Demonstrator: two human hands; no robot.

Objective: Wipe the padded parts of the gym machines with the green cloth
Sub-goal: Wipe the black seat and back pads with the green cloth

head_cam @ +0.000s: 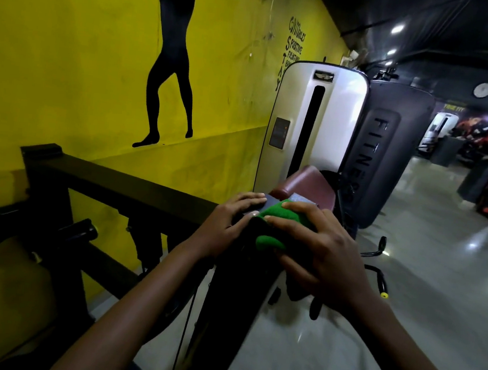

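While a yellow wall point(69, 61) runs along the left and a silver weight-stack cover point(312, 125) rises just beyond a maroon pad point(305, 188), the right hand point(320, 253) clutches the green cloth point(275, 215) bunched against a dark upright pad point(237, 289), and the left hand point(229, 222) rests beside the cloth with fingers fairly straight.
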